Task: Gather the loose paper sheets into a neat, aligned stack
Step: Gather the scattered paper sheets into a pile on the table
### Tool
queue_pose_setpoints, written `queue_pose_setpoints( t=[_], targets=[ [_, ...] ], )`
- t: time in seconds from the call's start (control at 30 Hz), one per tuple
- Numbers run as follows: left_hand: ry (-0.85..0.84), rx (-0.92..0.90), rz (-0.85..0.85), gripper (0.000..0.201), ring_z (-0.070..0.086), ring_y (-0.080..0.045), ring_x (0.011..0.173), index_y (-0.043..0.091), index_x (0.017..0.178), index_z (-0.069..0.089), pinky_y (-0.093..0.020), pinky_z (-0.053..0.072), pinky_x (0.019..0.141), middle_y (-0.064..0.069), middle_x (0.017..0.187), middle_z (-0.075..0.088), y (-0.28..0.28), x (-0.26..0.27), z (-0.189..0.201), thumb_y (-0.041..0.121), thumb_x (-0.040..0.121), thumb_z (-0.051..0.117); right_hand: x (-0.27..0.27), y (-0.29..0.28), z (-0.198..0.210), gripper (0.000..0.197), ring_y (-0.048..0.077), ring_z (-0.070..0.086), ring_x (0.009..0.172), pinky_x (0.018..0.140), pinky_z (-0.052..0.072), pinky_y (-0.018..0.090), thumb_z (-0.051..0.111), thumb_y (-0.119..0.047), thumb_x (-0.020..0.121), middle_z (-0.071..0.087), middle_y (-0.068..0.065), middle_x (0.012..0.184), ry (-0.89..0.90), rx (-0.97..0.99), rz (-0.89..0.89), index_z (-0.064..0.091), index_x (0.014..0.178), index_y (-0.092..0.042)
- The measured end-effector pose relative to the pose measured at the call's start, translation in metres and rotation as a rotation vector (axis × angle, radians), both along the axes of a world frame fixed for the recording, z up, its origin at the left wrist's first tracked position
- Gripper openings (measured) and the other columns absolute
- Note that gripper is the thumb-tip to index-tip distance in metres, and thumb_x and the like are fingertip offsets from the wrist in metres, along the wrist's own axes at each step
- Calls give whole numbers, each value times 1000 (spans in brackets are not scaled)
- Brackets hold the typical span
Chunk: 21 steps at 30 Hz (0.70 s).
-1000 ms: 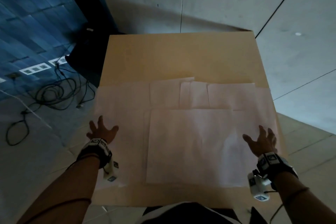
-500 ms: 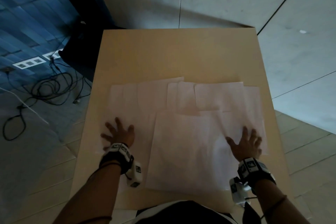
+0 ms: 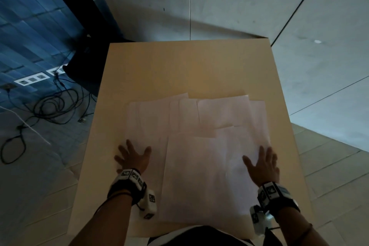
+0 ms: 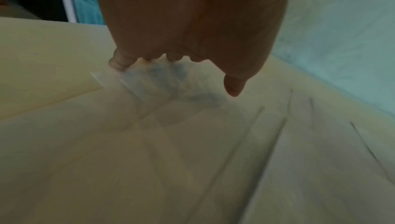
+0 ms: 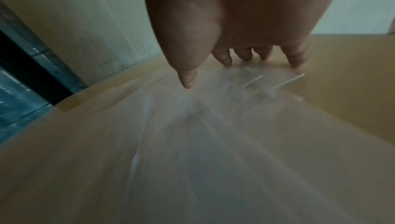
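Several white paper sheets (image 3: 199,146) lie overlapped and askew on the near half of a light wooden table (image 3: 187,66). My left hand (image 3: 132,156) lies flat with fingers spread on the leftmost sheets (image 4: 149,85), near the table's left edge. My right hand (image 3: 261,163) presses flat, fingers spread, on the right side of the spread (image 5: 245,89). The largest sheet (image 3: 195,181) lies on top between the two hands. Both wrist views are blurred and show straight fingers touching paper.
The far half of the table is bare wood. Left of the table, black cables (image 3: 46,106) lie on the floor beside a dark object (image 3: 83,70). Concrete wall panels (image 3: 219,0) stand behind the table. My torso is at the near edge.
Both hands have slid inward with the sheets under them, so the spread is narrower. The outer sheets, which overhung the table's side edges, now lie within them.
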<state>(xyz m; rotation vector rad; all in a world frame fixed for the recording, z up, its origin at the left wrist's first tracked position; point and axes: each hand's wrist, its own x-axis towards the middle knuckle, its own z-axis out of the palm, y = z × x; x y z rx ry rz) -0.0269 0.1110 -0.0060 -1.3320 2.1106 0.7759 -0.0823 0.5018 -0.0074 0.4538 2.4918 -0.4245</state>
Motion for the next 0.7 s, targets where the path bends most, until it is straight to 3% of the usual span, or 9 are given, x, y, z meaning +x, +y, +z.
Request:
queue_pose_setpoints(
  t=[0.27, 0.4, 0.5, 0.7],
  targets=[
    [5, -1, -23, 84, -13, -38, 148, 29, 152, -8, -63, 11, 115, -1, 162, -18, 85, 2, 2, 48, 91, 46, 29, -42, 6, 82, 28, -4, 151, 120, 17, 50, 43, -56, 91, -5, 7, 164, -16, -66, 91, 7, 154, -19],
    [62, -30, 12, 82, -2, -36, 149, 28, 153, -3, -59, 16, 115, 0, 164, -5, 76, 4, 3, 47, 91, 47, 9, -29, 15, 73, 33, 22, 143, 111, 31, 53, 54, -46, 89, 23, 8, 157, 80, -103, -43, 25, 149, -16],
    [91, -62, 54, 86, 1, -36, 149, 24, 154, -2, -56, 17, 116, -2, 164, -2, 52, 6, 5, 48, 90, 51, -9, -17, 18, 70, 38, 28, 135, 105, 34, 55, 58, -46, 87, 29, 14, 149, 65, -70, -139, 33, 143, -13],
    [38, -39, -122, 90, -6, -35, 150, 17, 153, -10, -53, 12, 119, -2, 164, -11, 77, 15, 0, 56, 90, 42, 3, -35, 13, 66, 37, 31, 130, 98, 39, 51, 53, -50, 88, 32, 13, 143, 24, 21, 42, 38, 138, -10]
  ],
)
